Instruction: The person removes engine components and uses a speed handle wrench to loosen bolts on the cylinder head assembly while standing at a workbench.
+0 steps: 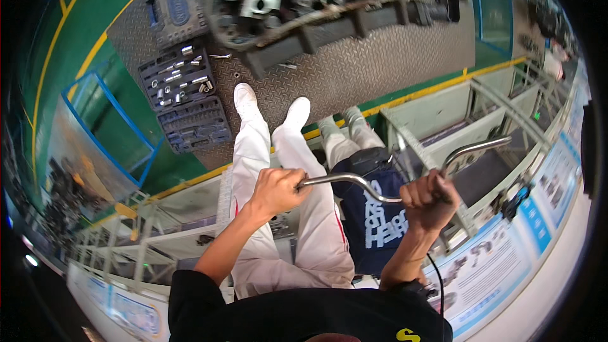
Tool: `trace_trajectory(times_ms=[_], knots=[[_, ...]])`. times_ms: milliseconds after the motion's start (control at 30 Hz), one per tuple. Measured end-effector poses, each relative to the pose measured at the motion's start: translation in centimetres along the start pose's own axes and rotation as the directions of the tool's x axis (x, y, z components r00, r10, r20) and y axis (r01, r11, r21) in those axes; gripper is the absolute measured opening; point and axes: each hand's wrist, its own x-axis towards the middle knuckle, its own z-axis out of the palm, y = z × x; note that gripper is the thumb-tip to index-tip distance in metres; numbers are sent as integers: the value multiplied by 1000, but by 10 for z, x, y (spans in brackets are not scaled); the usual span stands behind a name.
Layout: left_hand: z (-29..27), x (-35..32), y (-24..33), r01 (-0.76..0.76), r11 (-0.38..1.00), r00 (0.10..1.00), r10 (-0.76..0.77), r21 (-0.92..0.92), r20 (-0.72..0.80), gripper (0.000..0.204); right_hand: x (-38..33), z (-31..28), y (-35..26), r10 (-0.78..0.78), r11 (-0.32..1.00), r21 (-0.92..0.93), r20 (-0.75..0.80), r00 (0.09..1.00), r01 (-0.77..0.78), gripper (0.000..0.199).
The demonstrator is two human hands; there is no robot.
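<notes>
My left hand (277, 191) is closed in a fist round the left end of a cranked metal speed brace (345, 178). My right hand (430, 201) grips the same brace farther along, at its middle bend. Beyond that hand its bare far end angles up to the right. The brace is held up in front of my white-trousered legs, apart from any workpiece. Out past my feet lies a large dirty engine part (354, 22) with valve-gear pieces showing on top. To its left an open socket set case (180, 82) holds several sockets.
A brown tread-plate platform (380, 57) carries the engine part, the socket case and a grey case lid (178, 3). Close on my right is another person in light trousers (361, 132), partly behind a navy item with white lettering (380, 221). Metal frames (437, 101) stand behind.
</notes>
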Motion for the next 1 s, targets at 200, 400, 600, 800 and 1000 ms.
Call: trace_trajectory(times_ms=[200,400,600,800,1000], knots=[[5,-25,-136,307,916,921,-217,258,-324,13,-14,-98,-174,-679,682,-240,144,720,691,27],[-14,-1,-142,403,864,881,-277,301,-384,34,65,-149,-170,-824,558,-98,51,564,824,28],[-7,92,-236,279,834,960,-224,476,-170,27,164,-179,-1,-532,846,-147,-191,825,512,29],[14,162,-387,188,783,981,-174,593,-81,26,289,-227,184,-420,904,-160,-170,891,395,34],[41,220,-468,132,599,982,29,790,-186,22,346,-267,294,-402,889,-296,-135,906,350,43]])
